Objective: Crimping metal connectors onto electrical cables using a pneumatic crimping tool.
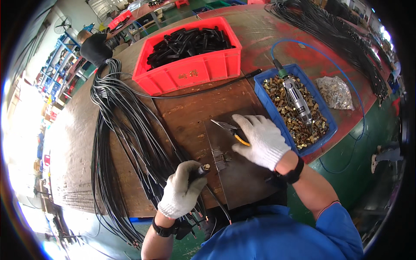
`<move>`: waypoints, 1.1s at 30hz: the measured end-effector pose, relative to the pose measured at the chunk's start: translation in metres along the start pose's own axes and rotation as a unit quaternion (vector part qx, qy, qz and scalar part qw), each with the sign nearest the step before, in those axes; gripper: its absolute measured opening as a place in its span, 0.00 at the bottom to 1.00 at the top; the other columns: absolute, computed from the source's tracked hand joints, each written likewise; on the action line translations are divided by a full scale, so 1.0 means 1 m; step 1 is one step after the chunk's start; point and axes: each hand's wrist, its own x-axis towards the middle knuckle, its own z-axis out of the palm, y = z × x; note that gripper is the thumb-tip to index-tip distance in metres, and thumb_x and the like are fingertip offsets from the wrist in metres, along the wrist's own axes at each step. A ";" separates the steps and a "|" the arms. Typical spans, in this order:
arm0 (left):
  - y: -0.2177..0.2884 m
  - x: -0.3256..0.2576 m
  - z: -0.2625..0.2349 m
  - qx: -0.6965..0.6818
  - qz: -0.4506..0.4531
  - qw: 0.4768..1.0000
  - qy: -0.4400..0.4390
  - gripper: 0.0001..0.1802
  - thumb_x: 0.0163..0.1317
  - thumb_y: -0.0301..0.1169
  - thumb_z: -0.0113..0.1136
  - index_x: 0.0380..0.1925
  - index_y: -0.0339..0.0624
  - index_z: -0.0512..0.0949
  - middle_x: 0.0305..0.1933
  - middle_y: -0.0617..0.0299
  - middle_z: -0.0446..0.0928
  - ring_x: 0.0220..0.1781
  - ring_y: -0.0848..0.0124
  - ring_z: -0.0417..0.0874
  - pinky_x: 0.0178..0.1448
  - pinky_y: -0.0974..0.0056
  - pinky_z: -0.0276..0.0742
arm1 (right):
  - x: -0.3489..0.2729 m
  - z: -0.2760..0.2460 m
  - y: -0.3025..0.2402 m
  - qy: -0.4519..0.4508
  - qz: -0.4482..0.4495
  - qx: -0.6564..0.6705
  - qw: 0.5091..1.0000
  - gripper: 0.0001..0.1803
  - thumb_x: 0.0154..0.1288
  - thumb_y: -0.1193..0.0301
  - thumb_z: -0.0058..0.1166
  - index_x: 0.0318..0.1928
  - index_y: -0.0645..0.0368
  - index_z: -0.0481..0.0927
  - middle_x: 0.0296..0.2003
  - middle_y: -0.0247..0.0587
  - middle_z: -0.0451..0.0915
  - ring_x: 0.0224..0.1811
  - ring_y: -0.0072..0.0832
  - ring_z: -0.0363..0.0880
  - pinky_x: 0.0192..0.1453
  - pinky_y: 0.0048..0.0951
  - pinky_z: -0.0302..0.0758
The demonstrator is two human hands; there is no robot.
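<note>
My left hand point(180, 193), in a white knit glove, is closed around a black connector point(200, 172) that has a metal piece at its tip. Over the dark plate on the table, my gloved right hand point(262, 141) is around the handles of a pair of long-nose pliers point(239, 137). Their jaws point to the far left and one yellow-orange handle shows between thumb and forefinger. Small metal parts point(219, 159) lie at the plate's left edge, between the hands. A bundle of black cables point(130, 130) spreads over the table beside my left hand.
A red bin point(186, 78) of black sleeve-like parts stands ahead. To the right, a blue tray point(277, 115) holds brass-coloured pieces with a pneumatic tool point(297, 99) on top, its blue hose point(336, 65) looping right. A clear bag point(335, 92) lies beyond. Another person point(95, 47) sits far left.
</note>
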 end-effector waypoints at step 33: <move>0.005 0.025 0.025 -0.084 0.063 0.990 0.090 0.19 0.74 0.27 0.63 0.63 0.33 0.82 0.47 0.47 0.88 0.46 0.58 0.93 0.55 0.58 0.87 | -0.048 -0.036 -0.031 0.025 -0.010 0.045 0.999 0.26 0.57 0.72 0.74 0.58 0.50 0.85 0.53 0.38 0.89 0.57 0.45 0.87 0.60 0.46 0.85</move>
